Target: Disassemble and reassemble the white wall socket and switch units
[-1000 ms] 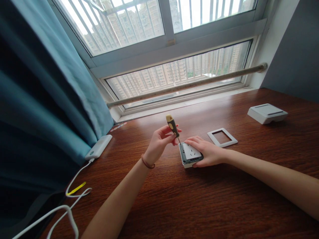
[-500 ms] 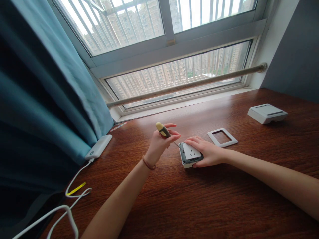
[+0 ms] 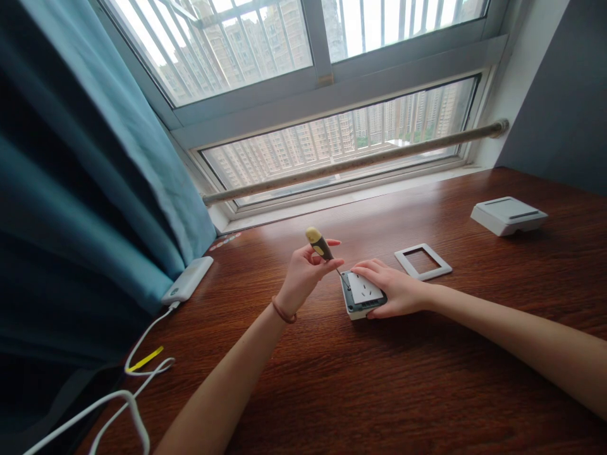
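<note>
My left hand (image 3: 303, 272) is closed around the handle of a yellow and dark grey screwdriver (image 3: 319, 244). The handle tilts up to the left, and the thin shaft runs down to the left edge of a white wall socket (image 3: 366, 288) with a dark grey frame. The tip meets the frame near a corner hole; whether it sits in a screw is too small to tell. My right hand (image 3: 396, 287) grips the socket from its right side, fingers over the top edge and thumb along the near side. The socket lies on the wooden table on its white box.
Behind my right hand lies a white cover frame (image 3: 423, 261). Farther right stands a white box with a flat panel (image 3: 509, 216). At the left, a white power bank (image 3: 188, 280) with a cable (image 3: 147, 328) rests beside the blue curtain (image 3: 156, 189), near a yellow strip (image 3: 146, 359).
The screwdriver handle has moved slightly up and to the right and now stands steeper, my left fingers shifting with it. My right hand and the socket have stayed in place.
</note>
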`<state>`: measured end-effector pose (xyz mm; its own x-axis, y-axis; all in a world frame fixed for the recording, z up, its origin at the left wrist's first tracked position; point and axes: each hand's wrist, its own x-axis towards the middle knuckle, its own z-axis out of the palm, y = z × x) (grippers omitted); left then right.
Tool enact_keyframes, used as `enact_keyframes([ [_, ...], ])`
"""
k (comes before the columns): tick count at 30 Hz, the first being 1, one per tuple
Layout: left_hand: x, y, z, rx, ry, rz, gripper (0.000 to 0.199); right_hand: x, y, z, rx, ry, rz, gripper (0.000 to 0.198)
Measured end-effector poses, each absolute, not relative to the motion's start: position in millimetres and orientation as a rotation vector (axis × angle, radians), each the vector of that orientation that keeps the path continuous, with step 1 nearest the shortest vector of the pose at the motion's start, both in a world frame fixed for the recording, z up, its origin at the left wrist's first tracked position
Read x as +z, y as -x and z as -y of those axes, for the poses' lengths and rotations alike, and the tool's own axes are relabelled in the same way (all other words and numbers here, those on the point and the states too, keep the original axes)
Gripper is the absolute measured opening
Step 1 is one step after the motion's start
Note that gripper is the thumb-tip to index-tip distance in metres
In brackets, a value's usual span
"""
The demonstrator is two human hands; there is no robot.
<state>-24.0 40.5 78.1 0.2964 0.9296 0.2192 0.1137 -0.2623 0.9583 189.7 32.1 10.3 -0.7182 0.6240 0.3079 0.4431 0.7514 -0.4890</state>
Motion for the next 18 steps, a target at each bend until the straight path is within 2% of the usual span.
enact_keyframes([
  [4, 79.4, 22.8, -41.0, 1.162, -1.709, -1.049, 0.029, 10.9, -189.6, -31.5, 0.534, 0.809, 2.488, 0.084],
  [10, 81.9, 22.3, -39.0, 1.101, -1.551, -1.008, 0.044, 10.4, -189.6, -31.8, 0.528, 0.809, 2.492, 0.084],
  [18, 82.5, 22.4, -37.4, 1.087, -1.509, -0.717, 0.035, 10.1, -189.8, -32.1, 0.521, 0.809, 2.5, 0.083],
])
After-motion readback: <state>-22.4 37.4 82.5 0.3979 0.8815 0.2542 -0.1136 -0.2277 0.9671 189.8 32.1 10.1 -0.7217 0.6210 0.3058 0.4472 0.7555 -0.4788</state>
